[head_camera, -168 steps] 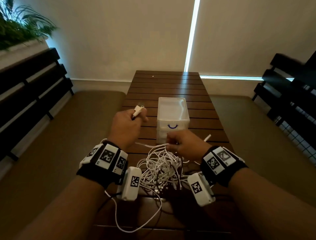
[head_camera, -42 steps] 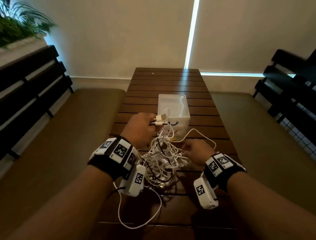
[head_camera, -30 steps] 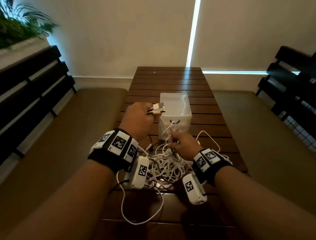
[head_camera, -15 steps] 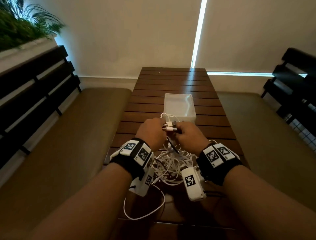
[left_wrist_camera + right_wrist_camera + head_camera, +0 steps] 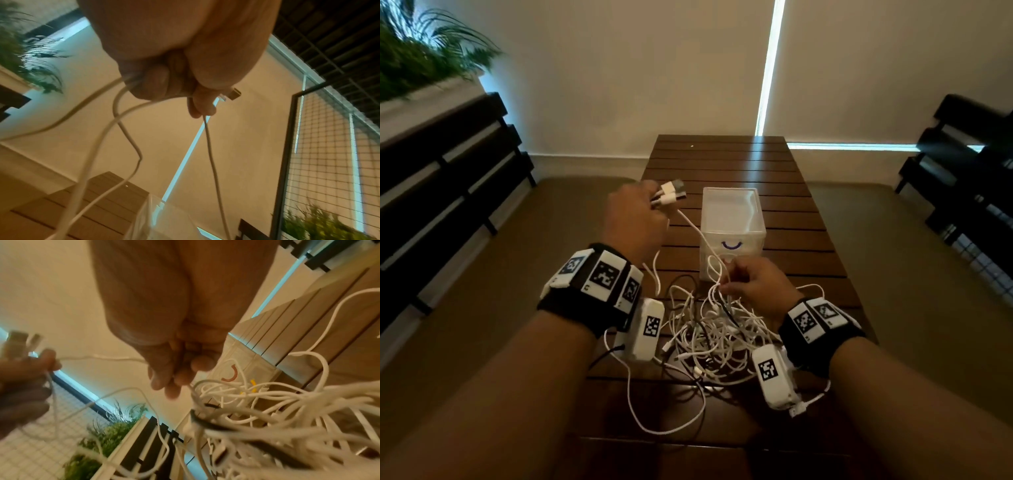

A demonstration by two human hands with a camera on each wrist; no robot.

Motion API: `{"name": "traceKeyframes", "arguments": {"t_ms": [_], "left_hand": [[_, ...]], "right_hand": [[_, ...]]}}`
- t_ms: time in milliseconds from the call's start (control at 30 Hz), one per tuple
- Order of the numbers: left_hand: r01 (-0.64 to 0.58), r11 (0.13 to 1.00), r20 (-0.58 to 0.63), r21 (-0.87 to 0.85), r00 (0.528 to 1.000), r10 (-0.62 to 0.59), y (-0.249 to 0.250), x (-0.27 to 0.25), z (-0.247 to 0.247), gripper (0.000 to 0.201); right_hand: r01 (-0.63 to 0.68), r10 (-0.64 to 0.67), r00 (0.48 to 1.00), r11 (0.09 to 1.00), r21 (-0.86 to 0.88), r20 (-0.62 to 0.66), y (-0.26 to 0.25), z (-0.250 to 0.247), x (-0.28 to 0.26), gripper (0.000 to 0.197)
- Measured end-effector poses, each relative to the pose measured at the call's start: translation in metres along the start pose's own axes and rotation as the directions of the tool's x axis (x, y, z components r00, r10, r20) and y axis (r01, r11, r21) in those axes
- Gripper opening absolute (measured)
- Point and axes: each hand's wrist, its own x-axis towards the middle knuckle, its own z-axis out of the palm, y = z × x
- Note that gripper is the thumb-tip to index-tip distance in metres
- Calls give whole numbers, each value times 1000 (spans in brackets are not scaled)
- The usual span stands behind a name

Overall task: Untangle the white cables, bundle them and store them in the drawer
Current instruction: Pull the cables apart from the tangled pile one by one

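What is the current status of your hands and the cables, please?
Left hand grips several plug ends, raised. Right hand pinches a strand at the tangle. Cables still knotted on table; dark cord mixed in. Drawer box closed.

Left grip (image 5: 635, 219) is raised and fisted around cable ends, while the lower right grip (image 5: 755, 286) apparently pinches a strand.
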Motion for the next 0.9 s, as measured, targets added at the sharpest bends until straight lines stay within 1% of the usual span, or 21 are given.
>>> {"name": "traceKeyframes", "arguments": {"t_ms": [33, 67, 100, 133, 167, 200, 233, 300, 367, 400, 433, 467, 500, 567, 600, 667, 700, 733, 800, 833, 900], "left_hand": [[23, 999, -25, 32, 999, -22, -5, 1, -2, 8], [44, 994, -34, 102, 999, -41, -10, 1, -4, 10], [65, 981, -34, 182, 998, -59, -16, 1, -4, 10], [87, 964, -27, 250, 996, -83, -20, -1, -4, 9], [100, 952, -13, 289, 995, -101, -22, -5, -2, 8], [93, 953, 10, 288, 995, -100, -22, -9, 1, 9], [68, 966, 49, 249, 995, -83, -19, -15, 7, 12], [15, 990, 203, 137, 978, -43, -10, -26, 22, 14], [-8, 996, 368, 94, 930, -28, -4, -36, 37, 10], [-5, 996, 411, 84, 911, -30, -4, -39, 42, 13], [-2, 998, 425, 70, 905, -28, -6, -41, 45, 17], [2, 999, 415, 50, 910, -23, -7, -42, 45, 20], [1, 1000, 381, 23, 925, -9, -6, -42, 44, 22], [8, 998, 262, -62, 965, 9, 0, -40, 36, 21], [26, 991, 182, -134, 983, -1, 3, -38, 31, 18], [43, 969, 47, -244, 998, -33, 9, -28, 16, 15], [41, 968, 19, -246, 999, -38, 10, -22, 8, 14], [41, 978, 20, -203, 999, -38, 8, -15, 2, 13], [48, 998, 100, -32, 994, -45, 2, -7, -7, 13], [50, 998, 152, 37, 987, -55, -2, -6, -8, 13], [71, 994, 227, 88, 970, -89, -11, -8, -7, 12]], "right_hand": [[-28, 25, 999, 993, 115, 27, -4, 1, 0, 8], [-46, 43, 999, 978, 201, 17, -7, 1, 0, 8], [-44, 49, 999, 974, 223, -19, -10, -1, 2, 7], [-28, 40, 997, 981, 191, -59, -12, -2, 4, 7], [-4, 13, 997, 994, 109, -77, -16, -4, 6, 9], [26, -25, 998, 1000, 10, -60, -20, -4, 8, 9], [55, -57, 998, 995, -77, -16, -24, -3, 9, 7], [109, -103, 994, 979, -173, 44, -31, 3, 11, 3], [154, -161, 987, 970, -190, -21, -35, 7, 13, 4], [164, -179, 982, 969, -182, -68, -36, 7, 13, 5], [158, -174, 981, 973, -170, -83, -33, 8, 12, 6], [143, -153, 987, 974, -174, -48, -31, 8, 11, 7], [121, -117, 993, 971, -206, 32, -28, 8, 8, 7], [73, -14, 980, 952, -297, 197, -19, 8, 6, 6], [49, 39, 968, 940, -337, 248, -15, 7, 5, 12], [19, 103, 955, 916, -401, 280, -7, 3, 5, 20], [-8, 116, 957, 927, -375, 266, -6, 1, 4, 21], [-45, 116, 964, 958, -284, 239, -5, -1, 4, 22], [-110, 116, 983, 993, -51, 139, -5, -3, 4, 19], [-122, 119, 989, 992, 23, 91, -6, -5, 5, 17], [-140, 136, 989, 986, 93, 54, -7, -9, 8, 5]]}}
